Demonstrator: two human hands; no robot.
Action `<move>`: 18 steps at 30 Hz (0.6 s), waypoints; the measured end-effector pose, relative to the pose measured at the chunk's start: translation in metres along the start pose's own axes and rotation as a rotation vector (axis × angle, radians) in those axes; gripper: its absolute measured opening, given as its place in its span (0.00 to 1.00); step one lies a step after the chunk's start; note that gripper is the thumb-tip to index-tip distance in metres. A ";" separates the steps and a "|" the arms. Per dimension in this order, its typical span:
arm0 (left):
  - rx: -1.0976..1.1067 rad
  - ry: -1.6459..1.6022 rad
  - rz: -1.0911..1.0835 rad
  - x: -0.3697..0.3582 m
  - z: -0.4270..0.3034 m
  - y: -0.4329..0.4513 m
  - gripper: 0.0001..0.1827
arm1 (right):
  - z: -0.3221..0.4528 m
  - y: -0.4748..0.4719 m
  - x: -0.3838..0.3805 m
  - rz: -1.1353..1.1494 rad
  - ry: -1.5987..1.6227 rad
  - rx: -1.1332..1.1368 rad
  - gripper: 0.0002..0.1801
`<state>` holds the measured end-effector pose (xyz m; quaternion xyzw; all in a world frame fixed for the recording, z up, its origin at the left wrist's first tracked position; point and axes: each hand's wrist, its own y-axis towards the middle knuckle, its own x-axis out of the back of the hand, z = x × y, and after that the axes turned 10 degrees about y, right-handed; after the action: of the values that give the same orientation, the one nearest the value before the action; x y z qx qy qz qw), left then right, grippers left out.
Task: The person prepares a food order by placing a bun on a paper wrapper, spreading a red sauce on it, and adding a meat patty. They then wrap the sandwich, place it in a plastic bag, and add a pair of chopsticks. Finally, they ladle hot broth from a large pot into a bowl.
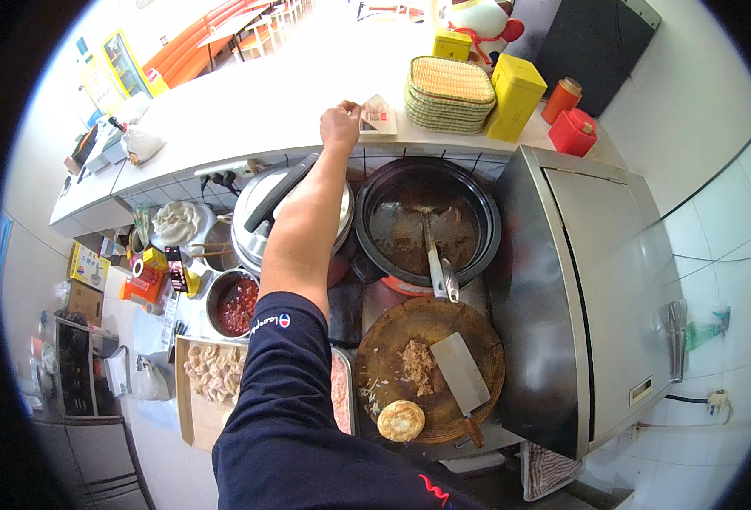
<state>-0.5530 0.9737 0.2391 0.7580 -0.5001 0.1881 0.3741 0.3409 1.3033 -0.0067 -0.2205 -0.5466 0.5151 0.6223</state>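
My left hand (341,124) reaches over the white counter, its thumb and fingers pinched at the left edge of a printed paper bag (379,117). My right hand is out of view. Below, on a round wooden chopping board (375,331), lie chopped meat (417,366), a cleaver (460,373) and a round browned flatbread (401,421). Behind the board, a black pot (491,223) holds dark broth (394,223), with two metal utensil handles leaning over its near rim. My forearm passes over a lidded cooker (245,220) and hides part of it.
Woven trays (450,80), yellow tins (517,95) and red containers (572,132) stand at the counter's right. A steel cabinet (611,287) borders the pot. To the left are a bowl of red sauce (236,306), a tray of dumplings (184,389) and a phone (176,268).
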 end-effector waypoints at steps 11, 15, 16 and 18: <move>-0.358 -0.490 0.024 0.136 -0.019 -0.291 0.07 | 0.095 0.015 0.009 -0.082 0.257 0.565 0.29; -0.449 -0.394 0.173 0.176 -0.004 -0.449 0.11 | 0.177 0.014 0.018 -0.189 0.019 0.881 0.33; -0.438 -0.330 0.185 0.183 -0.001 -0.485 0.11 | 0.191 0.013 0.021 -0.171 -0.067 0.921 0.33; -0.387 -0.233 0.243 0.190 0.007 -0.547 0.12 | 0.211 0.012 0.023 -0.127 -0.166 0.948 0.35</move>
<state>0.0194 0.9712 0.1528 0.6230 -0.6541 0.0440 0.4267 0.1419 1.2669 0.0584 0.1629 -0.3120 0.6843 0.6386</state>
